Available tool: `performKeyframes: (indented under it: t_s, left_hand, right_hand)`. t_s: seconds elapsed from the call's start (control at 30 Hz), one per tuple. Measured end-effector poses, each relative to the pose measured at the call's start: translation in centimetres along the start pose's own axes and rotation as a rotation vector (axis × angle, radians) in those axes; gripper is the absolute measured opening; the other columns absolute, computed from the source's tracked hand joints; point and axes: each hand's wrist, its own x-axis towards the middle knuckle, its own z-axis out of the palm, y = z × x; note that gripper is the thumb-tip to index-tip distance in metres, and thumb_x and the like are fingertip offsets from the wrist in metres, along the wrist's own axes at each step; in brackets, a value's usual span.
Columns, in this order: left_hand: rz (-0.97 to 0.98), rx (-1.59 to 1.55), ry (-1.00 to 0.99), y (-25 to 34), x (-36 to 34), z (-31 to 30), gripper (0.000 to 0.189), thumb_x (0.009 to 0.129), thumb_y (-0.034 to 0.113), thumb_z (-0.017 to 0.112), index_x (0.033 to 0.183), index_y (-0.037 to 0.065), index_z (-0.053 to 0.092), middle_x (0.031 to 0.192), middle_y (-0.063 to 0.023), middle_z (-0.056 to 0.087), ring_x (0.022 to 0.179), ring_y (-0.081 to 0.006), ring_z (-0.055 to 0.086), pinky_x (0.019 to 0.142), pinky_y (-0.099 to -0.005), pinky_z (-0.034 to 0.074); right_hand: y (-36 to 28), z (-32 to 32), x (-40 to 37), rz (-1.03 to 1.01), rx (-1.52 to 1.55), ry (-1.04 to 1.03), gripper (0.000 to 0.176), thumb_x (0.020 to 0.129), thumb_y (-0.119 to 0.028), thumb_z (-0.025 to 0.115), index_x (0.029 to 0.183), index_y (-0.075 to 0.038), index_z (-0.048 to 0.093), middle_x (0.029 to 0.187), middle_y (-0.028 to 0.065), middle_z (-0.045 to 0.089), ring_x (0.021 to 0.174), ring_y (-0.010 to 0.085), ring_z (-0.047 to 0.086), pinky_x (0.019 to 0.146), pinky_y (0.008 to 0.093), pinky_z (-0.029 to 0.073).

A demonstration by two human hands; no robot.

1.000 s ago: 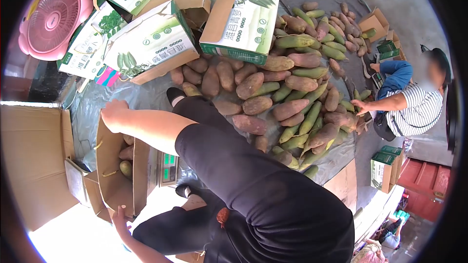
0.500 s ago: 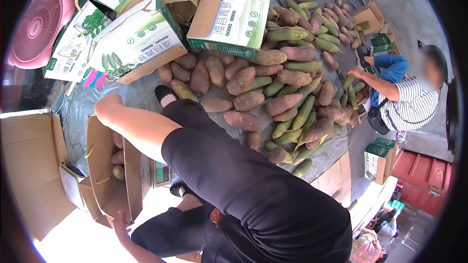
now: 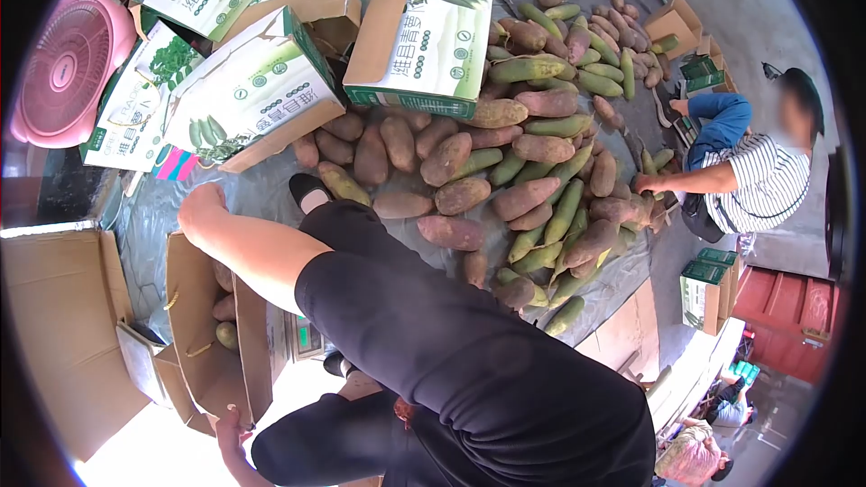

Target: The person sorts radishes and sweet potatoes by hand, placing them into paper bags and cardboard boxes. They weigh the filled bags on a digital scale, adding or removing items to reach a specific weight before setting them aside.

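Note:
An open brown cardboard box (image 3: 215, 352) stands at the lower left. Inside lie a green radish (image 3: 227, 335) and some reddish-brown roots (image 3: 224, 308). My right hand (image 3: 203, 202) is bent at the box's upper end; its fingers are hidden. At the lower end, my left hand (image 3: 232, 426) grips the box's edge, partly out of sight behind the cardboard. A scale (image 3: 305, 337) with a lit green display sits beside the box. Beyond my right arm lies a large pile of reddish-brown roots (image 3: 446, 158) and green radishes (image 3: 564, 210) on plastic sheeting.
Printed white-and-green boxes (image 3: 419, 41) stand at the top, beside a pink fan (image 3: 72, 63) at the upper left. A co-worker in a striped shirt (image 3: 767, 176) reaches toward the pile's right edge. More green boxes (image 3: 708, 289) and other people (image 3: 690, 451) are farther right.
The view has shifted slightly, moving the nearby box lower in the picture. My hands remain by the box. The co-worker's hand has moved lower, and the green radish is no longer visible in it.

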Motion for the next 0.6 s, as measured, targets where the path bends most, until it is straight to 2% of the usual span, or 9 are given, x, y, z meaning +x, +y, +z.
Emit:
performKeyframes:
  t_s: [0.13,0.23,0.33,0.4,0.43,0.47,0.5,0.53,0.6]
  left_hand:
    - [0.046,-0.204,-0.082,1.1,-1.8,1.0,0.041,0.088,0.039,0.058,0.103,0.000,0.059,0.077,-0.0029,0.062,0.064,-0.0144,0.060,0.058,-0.0272,0.049]
    - [0.006,-0.081,-0.067,0.2,-0.9,0.3,0.045,0.089,0.039,0.057,0.107,-0.002,0.058,0.084,-0.0047,0.064,0.071,-0.0142,0.060,0.063,-0.0282,0.049]
    - [0.061,0.048,0.041,-2.4,1.0,0.6,0.062,0.082,0.052,0.059,0.107,-0.004,0.060,0.088,-0.0107,0.065,0.082,-0.0206,0.061,0.073,-0.0333,0.046]
    - [0.097,0.185,0.047,-5.5,4.2,0.3,0.061,0.082,0.054,0.056,0.107,-0.002,0.062,0.092,-0.0161,0.067,0.085,-0.0242,0.061,0.077,-0.0363,0.046]
    - [0.163,0.206,0.086,-0.4,-0.2,1.9,0.061,0.082,0.053,0.056,0.107,-0.003,0.060,0.091,-0.0189,0.066,0.086,-0.0255,0.062,0.077,-0.0365,0.045]
    - [0.133,0.441,0.055,-4.5,3.5,1.2,0.056,0.083,0.047,0.057,0.103,-0.004,0.061,0.090,-0.0177,0.066,0.085,-0.0227,0.061,0.076,-0.0368,0.045]
    - [0.114,0.368,0.049,-5.1,3.9,1.5,0.046,0.081,0.038,0.062,0.101,-0.004,0.062,0.086,-0.0129,0.066,0.081,-0.0197,0.060,0.073,-0.0362,0.046]
    - [0.072,-0.048,0.209,-0.5,-0.8,2.9,0.037,0.078,0.028,0.065,0.098,-0.003,0.062,0.082,-0.0086,0.065,0.077,-0.0164,0.058,0.069,-0.0343,0.046]
    - [0.053,-0.165,0.208,-1.5,0.0,2.9,0.027,0.075,0.019,0.067,0.092,-0.002,0.063,0.072,-0.0059,0.063,0.063,-0.0119,0.058,0.053,-0.0275,0.045]
  right_hand:
    - [-0.1,-0.3,0.1,0.012,-0.041,-0.053,0.026,0.069,-0.020,0.070,0.095,-0.016,0.071,0.086,-0.0015,0.068,0.065,0.0215,0.065,0.039,0.0378,0.038]
    - [0.0,1.4,1.6,0.030,0.027,0.015,0.026,0.071,-0.019,0.068,0.097,-0.017,0.072,0.093,-0.0005,0.069,0.074,0.0206,0.066,0.043,0.0399,0.040]
    - [-0.2,4.9,4.1,0.129,0.081,0.140,0.023,0.078,-0.018,0.060,0.098,-0.017,0.072,0.102,0.0046,0.069,0.095,0.0223,0.064,0.068,0.0393,0.050]
    - [0.8,4.8,2.6,-0.014,0.051,0.223,0.018,0.072,-0.020,0.056,0.080,-0.014,0.071,0.087,0.0115,0.068,0.083,0.0281,0.065,0.069,0.0404,0.052]
    - [1.2,4.8,2.7,-0.114,0.018,0.189,0.016,0.069,-0.020,0.057,0.075,-0.015,0.071,0.080,0.0122,0.067,0.078,0.0297,0.065,0.067,0.0417,0.052]
    - [1.0,2.5,1.4,-0.108,-0.014,0.032,0.020,0.074,-0.021,0.055,0.083,-0.014,0.072,0.091,0.0135,0.068,0.088,0.0289,0.065,0.071,0.0409,0.051]
    - [0.5,1.4,0.7,-0.150,-0.066,0.025,0.021,0.072,-0.020,0.055,0.082,-0.012,0.072,0.089,0.0132,0.068,0.085,0.0302,0.065,0.073,0.0428,0.051]
    - [0.1,-0.2,-0.1,-0.165,-0.031,-0.052,0.022,0.072,-0.019,0.055,0.084,-0.012,0.071,0.091,0.0138,0.068,0.086,0.0312,0.065,0.074,0.0433,0.052]
    - [-0.4,-0.4,0.4,-0.119,-0.117,-0.088,0.025,0.073,-0.019,0.053,0.089,-0.010,0.070,0.096,0.0151,0.067,0.093,0.0330,0.064,0.079,0.0437,0.051]
